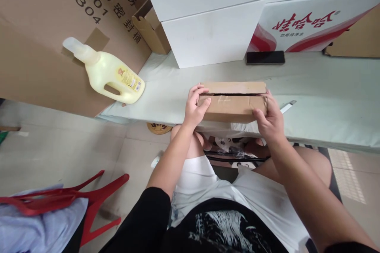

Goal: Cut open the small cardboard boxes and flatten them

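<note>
Between my two hands is a small brown cardboard box (233,104), held near the front edge of the cloth-covered table. A dark gap runs along its upper seam, between the top flap and the front side. My left hand (196,104) grips the left end, thumb on the near face and fingers over the top. At the right end my right hand (270,116) is closed round the corner, its thumb on the near face; some of its fingers are hidden behind the box. Just right of that hand lies a utility knife (288,106), partly covered by it.
On the left, a yellow liquid jug (115,75) lies against a large cardboard carton (44,47). White boxes (213,35) are stacked at the back. In front of a printed carton (297,27) rests a black phone (265,57). A red chair (97,197) stands at lower left.
</note>
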